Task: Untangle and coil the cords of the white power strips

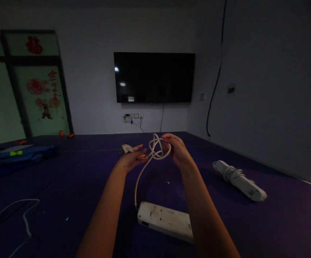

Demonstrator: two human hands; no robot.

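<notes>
A white power strip (pixel 164 221) lies on the purple floor mat (pixel 64 172) just in front of me. Its white cord (pixel 139 175) rises from the strip up to my hands, where it is looped into a loose knot (pixel 158 148). My right hand (pixel 177 149) is closed on the right side of the loops. My left hand (pixel 132 158) is held palm up under the cord, fingers curled round it, with the white plug (pixel 127 148) sticking out to the left above the fingers.
A second white power strip (pixel 238 180) with its cord wrapped round it lies on the mat to the right. A loose white cable (pixel 23 215) trails at lower left. Blue bags (pixel 15 156) sit at far left. A wall-mounted television (pixel 154 77) hangs ahead.
</notes>
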